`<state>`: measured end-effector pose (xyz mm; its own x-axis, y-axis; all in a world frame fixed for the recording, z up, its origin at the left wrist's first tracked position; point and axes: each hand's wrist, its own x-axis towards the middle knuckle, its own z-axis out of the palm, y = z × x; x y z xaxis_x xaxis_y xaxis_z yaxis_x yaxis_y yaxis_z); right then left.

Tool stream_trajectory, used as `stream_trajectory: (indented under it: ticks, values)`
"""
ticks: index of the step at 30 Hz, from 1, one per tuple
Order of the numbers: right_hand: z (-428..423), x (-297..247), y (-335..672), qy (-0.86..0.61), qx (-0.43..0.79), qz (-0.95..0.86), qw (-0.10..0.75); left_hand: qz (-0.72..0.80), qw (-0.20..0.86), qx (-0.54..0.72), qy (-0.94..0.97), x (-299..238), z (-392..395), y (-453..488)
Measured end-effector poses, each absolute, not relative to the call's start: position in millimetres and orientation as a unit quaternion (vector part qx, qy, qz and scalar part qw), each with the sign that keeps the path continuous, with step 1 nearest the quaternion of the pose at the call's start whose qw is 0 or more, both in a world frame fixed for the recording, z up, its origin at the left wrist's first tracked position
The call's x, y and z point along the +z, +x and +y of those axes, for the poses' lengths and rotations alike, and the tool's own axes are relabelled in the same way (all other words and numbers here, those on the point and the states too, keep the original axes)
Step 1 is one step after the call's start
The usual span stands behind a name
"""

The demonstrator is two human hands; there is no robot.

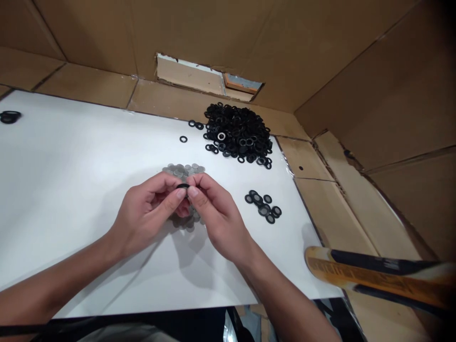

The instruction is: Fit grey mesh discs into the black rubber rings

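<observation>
My left hand (149,209) and my right hand (215,213) meet over the middle of the white table. Between their thumbs and fingers they pinch one black ring washer (183,185), its far edge showing above the thumbs. Whether a disc sits inside the ring is hidden by the thumbs. Beneath and around the hands spreads a heap of small grey mesh-like discs (187,169). To the right of my right hand lie several black rings with grey discs set in them (264,209), some overlapping.
A large pile of black rings (237,133) stands at the back, with a loose ring (183,139) beside it. More dark rings (10,117) lie far left. Cardboard walls (338,95) enclose the white tabletop (89,156). A yellow and black object (356,270) juts in from the right.
</observation>
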<state>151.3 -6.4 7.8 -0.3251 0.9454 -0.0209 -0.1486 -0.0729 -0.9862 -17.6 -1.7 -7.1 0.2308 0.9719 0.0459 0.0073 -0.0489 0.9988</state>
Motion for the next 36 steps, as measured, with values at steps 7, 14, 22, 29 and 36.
stream_trajectory:
  ticks: [7,14,22,29,36]
  values:
    - [-11,7,145,-0.382,0.617,-0.508,0.464,0.429,0.537,0.456,0.565,-7,-5,-18]
    - [-19,5,140,-0.425,0.562,-0.526,0.477,0.429,0.54,0.458,0.56,-8,-5,-15]
    - [-19,4,137,-0.508,0.379,-0.619,0.464,0.463,0.501,0.482,0.55,-8,-6,-13]
    - [-12,3,141,-0.473,0.466,-0.566,0.489,0.469,0.531,0.493,0.504,-5,-4,-10]
    - [-7,8,148,-0.472,0.478,-0.571,0.472,0.47,0.566,0.428,0.524,-7,1,-14]
